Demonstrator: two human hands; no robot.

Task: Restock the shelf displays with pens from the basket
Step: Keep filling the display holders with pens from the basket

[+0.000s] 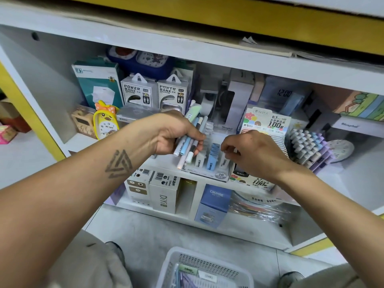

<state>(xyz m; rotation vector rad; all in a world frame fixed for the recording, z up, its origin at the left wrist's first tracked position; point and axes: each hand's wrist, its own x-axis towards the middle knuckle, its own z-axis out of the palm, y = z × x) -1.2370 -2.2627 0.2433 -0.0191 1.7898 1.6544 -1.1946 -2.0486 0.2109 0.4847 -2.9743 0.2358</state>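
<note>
My left hand [172,133] grips a bundle of pastel pens [188,140], white, blue and green, held slanted in front of the middle shelf. My right hand [249,150] hovers just to the right, fingers pinched over a tiered pen display [213,161] holding white and blue pens; whether it holds a pen is hidden by the fingers. A white plastic basket [187,258] sits on the floor below, with several pens and small packs inside. A second display of capped pens [307,148] in white, blue and purple stands to the right.
Power bank boxes [139,92], a duck clock [106,121] and a pencil lead box [268,121] crowd the shelf behind. Cartons [164,192] and a blue box [215,202] fill the lower shelf. My knees flank the basket.
</note>
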